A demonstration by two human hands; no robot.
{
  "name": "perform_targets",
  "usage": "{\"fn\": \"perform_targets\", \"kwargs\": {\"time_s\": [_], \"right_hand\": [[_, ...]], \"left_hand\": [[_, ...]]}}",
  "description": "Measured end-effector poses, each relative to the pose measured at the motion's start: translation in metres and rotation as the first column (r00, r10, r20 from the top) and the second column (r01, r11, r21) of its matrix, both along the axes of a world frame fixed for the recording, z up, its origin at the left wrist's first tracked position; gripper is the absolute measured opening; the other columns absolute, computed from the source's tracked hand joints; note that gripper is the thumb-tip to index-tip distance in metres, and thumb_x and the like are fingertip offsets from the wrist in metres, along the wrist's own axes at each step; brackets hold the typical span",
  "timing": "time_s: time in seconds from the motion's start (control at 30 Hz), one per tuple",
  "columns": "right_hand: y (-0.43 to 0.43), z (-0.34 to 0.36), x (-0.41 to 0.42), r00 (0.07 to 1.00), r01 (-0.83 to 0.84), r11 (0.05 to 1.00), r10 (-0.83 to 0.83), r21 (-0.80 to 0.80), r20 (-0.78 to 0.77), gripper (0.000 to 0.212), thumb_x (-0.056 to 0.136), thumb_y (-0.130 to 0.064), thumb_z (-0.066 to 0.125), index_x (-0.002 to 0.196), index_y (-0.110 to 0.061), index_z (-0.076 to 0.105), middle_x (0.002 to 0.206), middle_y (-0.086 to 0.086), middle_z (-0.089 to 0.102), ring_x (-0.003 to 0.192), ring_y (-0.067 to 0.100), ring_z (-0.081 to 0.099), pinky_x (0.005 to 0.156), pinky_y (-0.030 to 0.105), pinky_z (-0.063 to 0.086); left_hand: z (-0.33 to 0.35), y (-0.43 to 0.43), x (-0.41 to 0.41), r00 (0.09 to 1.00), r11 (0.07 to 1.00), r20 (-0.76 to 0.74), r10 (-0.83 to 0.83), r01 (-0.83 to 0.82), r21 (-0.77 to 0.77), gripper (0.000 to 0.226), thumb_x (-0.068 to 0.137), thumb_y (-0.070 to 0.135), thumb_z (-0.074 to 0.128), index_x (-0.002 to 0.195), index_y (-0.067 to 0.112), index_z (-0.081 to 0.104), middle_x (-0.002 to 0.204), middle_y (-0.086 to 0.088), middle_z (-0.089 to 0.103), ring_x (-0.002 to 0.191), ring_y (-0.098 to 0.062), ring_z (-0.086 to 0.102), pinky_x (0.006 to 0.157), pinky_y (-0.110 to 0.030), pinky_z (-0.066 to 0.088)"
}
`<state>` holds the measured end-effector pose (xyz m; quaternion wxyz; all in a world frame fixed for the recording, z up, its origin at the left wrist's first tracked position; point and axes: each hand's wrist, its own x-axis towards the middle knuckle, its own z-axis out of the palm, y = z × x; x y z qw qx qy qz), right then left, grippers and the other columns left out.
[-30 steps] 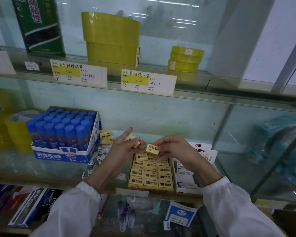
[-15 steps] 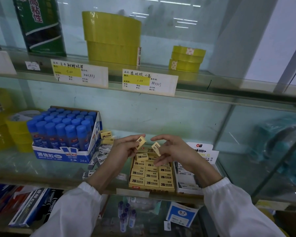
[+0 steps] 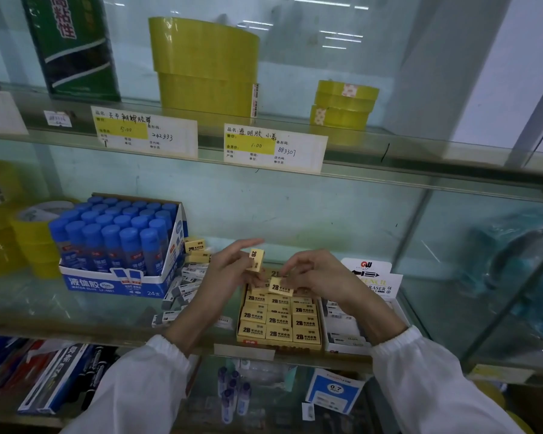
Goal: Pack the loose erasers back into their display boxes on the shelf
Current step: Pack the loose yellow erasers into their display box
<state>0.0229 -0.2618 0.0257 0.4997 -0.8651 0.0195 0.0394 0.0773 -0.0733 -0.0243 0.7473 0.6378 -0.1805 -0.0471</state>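
Note:
A yellow display box (image 3: 243,324) packed with rows of yellow 2B erasers stands on the glass shelf (image 3: 76,311). My left hand (image 3: 229,270) pinches one yellow eraser (image 3: 256,260) upright, just above the box's back left corner. My right hand (image 3: 320,274) presses another yellow eraser (image 3: 280,287) flat onto the box's back row. Two loose yellow erasers (image 3: 195,246) lie beside the glue box. Several loose grey-and-white erasers (image 3: 182,292) are scattered left of the yellow box. A white eraser box (image 3: 342,336) stands to the right.
A blue box of glue sticks (image 3: 119,245) stands on the left of the shelf, with yellow tape rolls (image 3: 32,239) beyond it. The upper shelf carries tape rolls (image 3: 206,67) and price cards (image 3: 275,147). Teal items (image 3: 521,270) sit behind glass at right.
My right hand has lowered its eraser from in front of me down onto the box's back row. My left hand turned its eraser upright and holds about the same place.

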Motion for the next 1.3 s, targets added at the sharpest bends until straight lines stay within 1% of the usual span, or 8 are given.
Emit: {"fn": "perform_targets", "kwargs": {"time_s": [0.1, 0.27, 0.47, 0.67, 0.83, 1.07, 1.2, 1.3], "right_hand": [[0.000, -0.002, -0.001, 0.998, -0.057, 0.995, 0.057, -0.079, -0.013, 0.009, 0.079, -0.004, 0.076, 0.088, -0.006, 0.076, 0.085, 0.009, 0.077, 0.078, 0.021, 0.072, 0.064, 0.027, 0.055], [-0.001, -0.006, 0.000, 0.994, -0.108, 0.965, 0.106, -0.237, -0.024, 0.009, 0.079, -0.005, 0.076, 0.086, -0.010, 0.077, 0.087, 0.007, 0.076, 0.084, 0.023, 0.073, 0.078, 0.036, 0.061], [0.002, -0.007, 0.001, 0.993, -0.111, 0.925, 0.118, -0.363, -0.003, 0.009, 0.080, -0.009, 0.075, 0.088, -0.013, 0.079, 0.086, 0.000, 0.075, 0.078, 0.009, 0.066, 0.071, 0.021, 0.052], [0.002, -0.010, 0.002, 0.992, -0.108, 0.906, 0.123, -0.409, 0.011, 0.010, 0.079, -0.008, 0.074, 0.086, -0.014, 0.080, 0.077, -0.005, 0.071, 0.071, 0.001, 0.061, 0.065, 0.017, 0.049], [0.001, -0.011, 0.003, 0.989, -0.144, 0.915, 0.148, -0.378, -0.020, 0.010, 0.078, -0.009, 0.075, 0.086, -0.014, 0.079, 0.076, -0.005, 0.072, 0.080, 0.013, 0.068, 0.075, 0.028, 0.055], [0.004, -0.012, 0.003, 0.990, -0.119, 0.904, 0.142, -0.410, 0.026, 0.011, 0.083, -0.011, 0.071, 0.092, -0.014, 0.078, 0.077, -0.007, 0.067, 0.076, 0.008, 0.062, 0.069, 0.021, 0.048], [0.007, -0.012, 0.003, 0.984, -0.111, 0.902, 0.158, -0.418, 0.079, 0.013, 0.085, -0.010, 0.068, 0.093, -0.015, 0.078, 0.079, -0.010, 0.066, 0.075, 0.003, 0.061, 0.070, 0.017, 0.049], [0.010, -0.012, 0.003, 0.975, -0.122, 0.918, 0.182, -0.376, 0.128, 0.012, 0.086, -0.010, 0.069, 0.092, -0.016, 0.078, 0.079, -0.016, 0.066, 0.076, -0.001, 0.061, 0.071, 0.014, 0.048]], "left_hand": [[-0.003, 0.000, 0.001, 0.996, 0.993, 0.033, 0.077, -0.080, 0.088, 0.021, 0.092, 0.001, 0.063, 0.107, 0.012, 0.072, 0.084, -0.009, 0.076, 0.087, -0.031, 0.073, 0.081, -0.042, 0.057], [-0.004, 0.005, 0.002, 0.992, 0.932, 0.119, 0.048, -0.088, 0.352, 0.021, 0.078, 0.004, 0.080, 0.091, 0.011, 0.065, 0.081, -0.006, 0.077, 0.070, -0.010, 0.065, 0.067, -0.027, 0.049], [-0.006, 0.018, 0.002, 0.972, 0.816, 0.208, -0.108, -0.032, 0.577, 0.017, 0.077, 0.011, 0.080, 0.085, 0.025, 0.076, 0.081, 0.002, 0.074, 0.069, -0.004, 0.060, 0.064, -0.020, 0.044], [-0.008, 0.023, 0.001, 0.959, 0.778, 0.252, -0.130, -0.059, 0.626, 0.005, 0.078, 0.017, 0.082, 0.081, 0.020, 0.081, 0.084, 0.008, 0.070, 0.069, -0.004, 0.054, 0.060, -0.014, 0.041], [-0.006, 0.027, 0.003, 0.960, 0.761, 0.210, -0.185, 0.005, 0.649, 0.006, 0.079, 0.019, 0.082, 0.084, 0.023, 0.082, 0.083, 0.009, 0.071, 0.076, -0.021, 0.061, 0.066, -0.028, 0.048], [0.002, 0.024, 0.004, 0.954, 0.731, 0.216, -0.209, 0.005, 0.682, 0.013, 0.083, 0.016, 0.078, 0.079, 0.028, 0.080, 0.084, 0.009, 0.072, 0.077, 0.000, 0.061, 0.064, -0.011, 0.044], [0.001, 0.027, 0.002, 0.951, 0.786, 0.303, -0.068, -0.136, 0.604, 0.019, 0.087, 0.011, 0.073, 0.082, 0.029, 0.077, 0.086, 0.012, 0.074, 0.079, 0.000, 0.064, 0.072, -0.017, 0.049], [0.002, 0.042, 0.004, 0.899, 0.722, 0.432, 0.070, -0.344, 0.600, 0.014, 0.089, 0.010, 0.070, 0.091, 0.023, 0.076, 0.083, 0.014, 0.069, 0.076, -0.001, 0.063, 0.071, -0.020, 0.053]]}}
